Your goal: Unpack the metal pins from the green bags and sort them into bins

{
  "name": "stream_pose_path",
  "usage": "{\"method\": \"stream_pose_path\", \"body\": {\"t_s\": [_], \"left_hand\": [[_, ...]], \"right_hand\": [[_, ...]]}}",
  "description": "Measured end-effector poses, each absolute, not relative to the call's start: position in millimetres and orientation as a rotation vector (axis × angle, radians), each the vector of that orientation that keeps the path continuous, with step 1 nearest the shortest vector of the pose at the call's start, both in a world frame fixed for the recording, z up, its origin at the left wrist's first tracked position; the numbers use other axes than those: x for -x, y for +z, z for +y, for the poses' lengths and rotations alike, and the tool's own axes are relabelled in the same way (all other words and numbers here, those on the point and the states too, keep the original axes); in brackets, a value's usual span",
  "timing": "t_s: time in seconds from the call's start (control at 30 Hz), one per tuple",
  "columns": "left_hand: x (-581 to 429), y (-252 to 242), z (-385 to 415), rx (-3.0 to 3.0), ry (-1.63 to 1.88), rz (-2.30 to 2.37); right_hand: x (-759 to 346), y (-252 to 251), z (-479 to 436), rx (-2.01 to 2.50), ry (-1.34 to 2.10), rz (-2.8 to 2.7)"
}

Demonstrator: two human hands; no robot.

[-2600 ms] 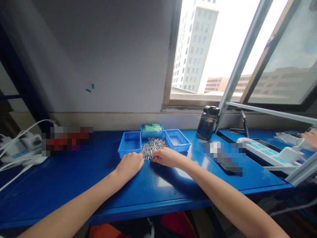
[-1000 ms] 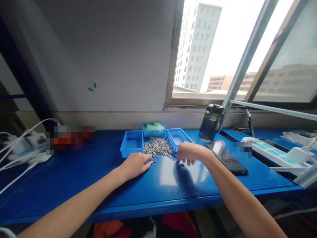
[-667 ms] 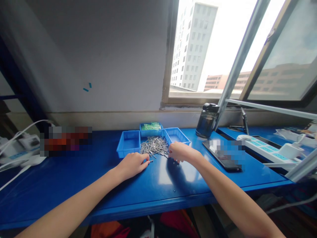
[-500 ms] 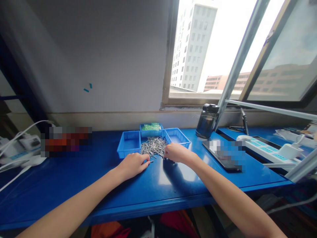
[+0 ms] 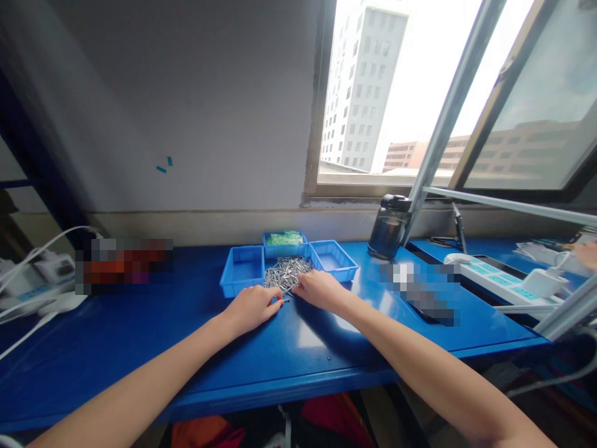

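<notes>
A heap of thin, shiny, nail-like metal fasteners [image 5: 288, 269] lies on the blue table between three blue bins. In front of the heap's left side, my left hand [image 5: 255, 306] rests near the tabletop, thumb and forefinger closed on one fastener [image 5: 286, 301] whose end sticks out to the right. My right hand [image 5: 319, 289] reaches to the heap's front right edge with its fingertips pinched together. Whatever they grip is hidden. Around the heap stand the left bin [image 5: 242, 286], the right bin [image 5: 342, 274] and the back bin [image 5: 285, 250], which contains green packets [image 5: 284, 238].
A dark bottle [image 5: 389, 229] stands at the right rear, behind a partly blurred phone-like object [image 5: 431, 308]. Farther right are a white power strip [image 5: 506, 280] and a metal frame post [image 5: 450, 102]. Another person's hand [image 5: 586, 254] shows at the right edge. Cables and plugs [image 5: 51, 274] lie far left.
My right hand has moved left along the heap's front, closer to my left hand. My left hand stays almost in place. Another person's hand has appeared at the right edge.
</notes>
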State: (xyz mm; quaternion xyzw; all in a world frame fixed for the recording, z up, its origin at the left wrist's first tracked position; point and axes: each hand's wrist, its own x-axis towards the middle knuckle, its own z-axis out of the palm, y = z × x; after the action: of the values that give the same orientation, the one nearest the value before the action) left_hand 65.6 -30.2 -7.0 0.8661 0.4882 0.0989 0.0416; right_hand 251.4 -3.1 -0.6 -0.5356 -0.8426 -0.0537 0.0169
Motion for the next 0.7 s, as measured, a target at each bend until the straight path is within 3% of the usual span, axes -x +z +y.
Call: {"method": "stream_pose_path", "body": {"t_s": [0.33,0.7], "left_hand": [[-72.9,-17.3,-22.7,-2.653,0.339,1.611],[-58.3,3.1,-39.8,-2.774,0.180,1.542]], "right_hand": [[-244.0,-5.1,0.4,1.736,-0.179,-2.521],[-255.8,2.3,-2.5,1.603,-0.111,-2.617]]}}
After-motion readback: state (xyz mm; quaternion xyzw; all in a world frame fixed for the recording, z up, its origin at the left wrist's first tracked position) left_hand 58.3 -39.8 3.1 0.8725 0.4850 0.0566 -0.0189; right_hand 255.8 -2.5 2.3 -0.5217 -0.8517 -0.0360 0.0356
